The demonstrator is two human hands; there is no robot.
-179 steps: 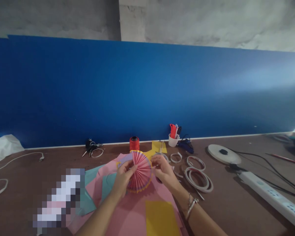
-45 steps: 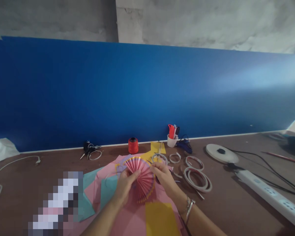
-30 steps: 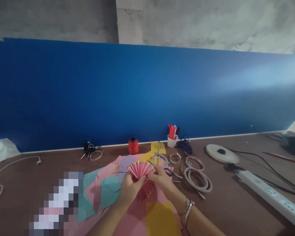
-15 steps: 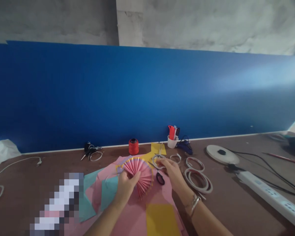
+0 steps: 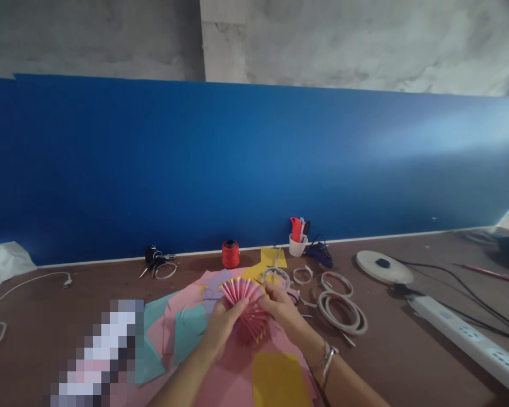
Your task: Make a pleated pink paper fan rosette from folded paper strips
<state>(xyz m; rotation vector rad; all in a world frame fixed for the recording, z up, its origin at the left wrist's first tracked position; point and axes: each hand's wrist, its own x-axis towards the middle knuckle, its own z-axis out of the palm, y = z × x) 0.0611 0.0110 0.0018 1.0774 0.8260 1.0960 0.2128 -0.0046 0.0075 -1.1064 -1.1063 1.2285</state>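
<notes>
A pleated pink paper fan [image 5: 248, 302] with a yellow-trimmed edge is held up over a pile of coloured paper. My left hand [image 5: 223, 322] grips its left side, thumb lying across the folds. On the fan's right edge, my right hand [image 5: 277, 305] has its fingers closed. Just behind the right fingers lies a ring of clear tape [image 5: 276, 276]. Partly hidden beside that hand are scissors [image 5: 294, 297] with dark handles. Under both hands spread pink paper [image 5: 231, 376], teal sheets [image 5: 189, 328] and a yellow sheet [image 5: 280, 379].
A red thread spool [image 5: 231, 254] and a white cup of pens [image 5: 297, 245] stand along the blue partition [image 5: 237, 164]. Keys [image 5: 156, 261] lie at the left. Coiled white strips [image 5: 343, 314], a round white lid [image 5: 384, 267] and a power strip [image 5: 466, 339] occupy the right.
My right hand has come left and down from the tape ring and scissors onto the fan's right edge. The fan has turned and shifted slightly right in my left hand.
</notes>
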